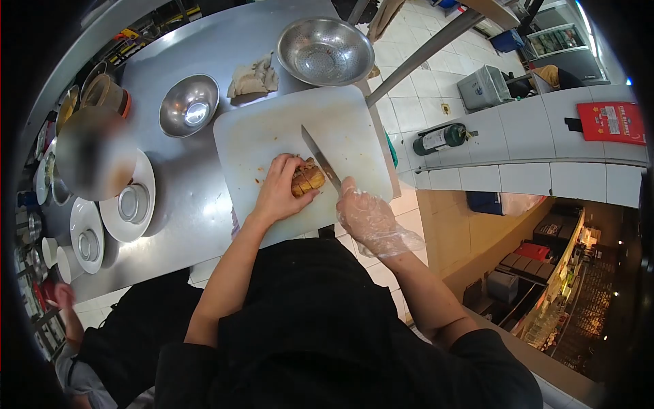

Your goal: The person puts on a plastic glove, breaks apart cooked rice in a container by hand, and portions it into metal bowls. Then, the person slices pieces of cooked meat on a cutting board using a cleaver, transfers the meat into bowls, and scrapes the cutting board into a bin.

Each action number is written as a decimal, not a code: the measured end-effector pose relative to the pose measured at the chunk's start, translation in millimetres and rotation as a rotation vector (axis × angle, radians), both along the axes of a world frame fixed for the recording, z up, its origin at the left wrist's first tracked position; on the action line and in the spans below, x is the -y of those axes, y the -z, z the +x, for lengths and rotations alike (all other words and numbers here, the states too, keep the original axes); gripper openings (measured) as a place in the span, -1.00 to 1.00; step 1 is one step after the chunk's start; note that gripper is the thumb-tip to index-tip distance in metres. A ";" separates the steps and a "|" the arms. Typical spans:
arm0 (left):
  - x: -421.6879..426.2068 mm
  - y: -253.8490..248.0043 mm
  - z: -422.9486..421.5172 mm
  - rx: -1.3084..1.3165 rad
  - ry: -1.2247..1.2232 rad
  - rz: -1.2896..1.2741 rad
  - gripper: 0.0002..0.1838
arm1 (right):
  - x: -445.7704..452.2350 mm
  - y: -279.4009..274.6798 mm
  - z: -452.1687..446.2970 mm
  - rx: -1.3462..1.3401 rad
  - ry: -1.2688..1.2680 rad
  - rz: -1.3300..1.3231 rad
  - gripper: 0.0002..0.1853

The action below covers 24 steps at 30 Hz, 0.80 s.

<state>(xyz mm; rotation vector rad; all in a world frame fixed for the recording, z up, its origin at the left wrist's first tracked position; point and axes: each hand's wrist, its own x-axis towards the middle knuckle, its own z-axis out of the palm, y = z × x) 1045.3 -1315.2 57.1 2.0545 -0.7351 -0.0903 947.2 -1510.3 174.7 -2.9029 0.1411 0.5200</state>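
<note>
On the white cutting board [245, 140], my bare left hand [278, 189] grips a browned, partly sliced piece of food [308, 178], which looks like cooked meat. Several cut lines run across it. My right hand [371, 217], in a clear plastic glove, is closed around the handle of a kitchen knife [320, 155]. The blade lies just right of the food, pointing away from me, with a small gap between them. My right fingers hide most of the handle. Small brown crumbs are scattered over the board.
Beyond the board are a metal bowl [189, 105], a crumpled beige cloth [255, 78] and a perforated colander [325, 52]. White plates [144, 174] with small metal dishes stand left. Another person's hand [64, 297] shows lower left. A fire extinguisher [441, 139] is at right.
</note>
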 end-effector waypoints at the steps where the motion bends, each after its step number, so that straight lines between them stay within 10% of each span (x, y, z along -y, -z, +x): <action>1: 0.7 -3.9 0.3 -0.002 -0.001 0.000 -0.29 | -2.2 -10.6 1.7 -0.002 -0.001 0.000 -0.85; 13: 9.2 8.2 0.2 0.042 0.002 -0.024 -0.46 | -18.8 -48.1 10.3 -0.189 -0.194 0.004 -0.87; 17: 24.8 46.6 -7.7 0.023 0.041 -0.027 -0.46 | 7.7 36.5 -3.5 0.283 -0.389 0.049 -0.82; 19: 18.3 31.6 -7.4 -0.012 0.053 -0.074 -0.46 | -19.6 -14.8 31.4 -0.228 -0.008 0.129 -0.66; 24: 7.4 12.9 -9.7 0.145 -0.034 -0.062 -0.39 | -15.7 5.1 36.3 -0.125 -0.110 0.020 -0.73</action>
